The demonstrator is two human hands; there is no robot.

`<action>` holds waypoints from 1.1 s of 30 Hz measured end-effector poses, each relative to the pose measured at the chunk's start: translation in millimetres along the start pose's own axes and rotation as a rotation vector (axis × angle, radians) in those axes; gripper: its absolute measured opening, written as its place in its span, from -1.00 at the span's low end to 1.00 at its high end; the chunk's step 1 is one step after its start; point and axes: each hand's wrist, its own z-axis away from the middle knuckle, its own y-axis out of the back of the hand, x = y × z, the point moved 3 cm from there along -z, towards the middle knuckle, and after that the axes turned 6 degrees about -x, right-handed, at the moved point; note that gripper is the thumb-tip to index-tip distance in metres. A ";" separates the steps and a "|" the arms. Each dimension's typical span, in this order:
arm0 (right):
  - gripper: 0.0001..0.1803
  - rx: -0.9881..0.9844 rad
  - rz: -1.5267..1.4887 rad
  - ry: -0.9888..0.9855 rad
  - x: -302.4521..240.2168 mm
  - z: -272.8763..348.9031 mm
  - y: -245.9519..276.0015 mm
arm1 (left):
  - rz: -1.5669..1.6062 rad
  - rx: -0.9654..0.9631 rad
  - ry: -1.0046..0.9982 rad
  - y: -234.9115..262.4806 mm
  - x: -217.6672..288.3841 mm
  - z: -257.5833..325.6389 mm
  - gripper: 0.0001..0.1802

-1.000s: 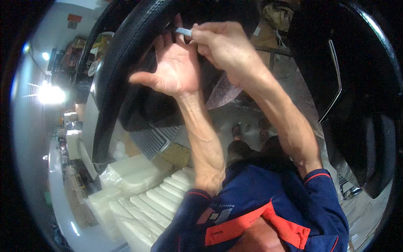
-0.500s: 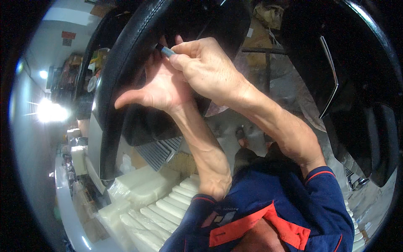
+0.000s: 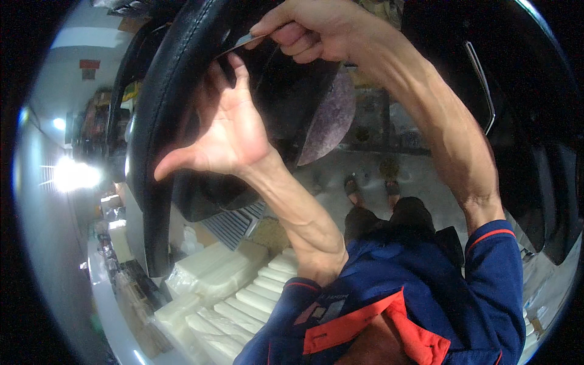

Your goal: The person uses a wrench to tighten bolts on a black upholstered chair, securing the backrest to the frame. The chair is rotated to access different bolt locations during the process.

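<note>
Right hand [image 3: 316, 30] has a small flat grey tool [image 3: 243, 41] pinched between thumb and curled fingers, so that hand is closed tight on it, with the tip poking out to the left. The tip sits right at the inner edge of the black leather-covered rim [image 3: 164, 121], which looks like a steering wheel held up close to the head, filling the top and left of the view. Can't tell if the tip is actually under the leather or just touching it.

Left hand [image 3: 222, 131] isn't gripping anything as far as I can see. It's spread open, palm toward the camera, thumb stuck out to the left, fingertips pressed up against the rim just below the tool. Looks like it's bracing the wheel.

My read: this is the tucking or working-the-edge stage, with the tool going along the seam while the other hand steadies. The next bit probably calls for keeping the tip flat to the rim and the brace firm, so it doesn't slip and scuff the leather.

Down below there are stacks of white foam blocks [image 3: 231, 286] and a grey concrete floor [image 3: 365, 164].
</note>
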 end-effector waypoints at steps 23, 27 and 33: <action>-0.77 0.212 0.228 0.193 6.1 12.5 17.9 | 0.064 0.014 0.065 -2.2 -21.5 10.0 0.60; -0.75 0.374 0.299 0.268 44.8 27.1 -57.9 | 0.001 0.024 0.003 2.4 -1.3 9.7 0.48; -0.61 0.536 0.631 0.575 93.6 28.1 -108.8 | 0.155 -0.054 0.104 28.3 -2.9 9.5 0.30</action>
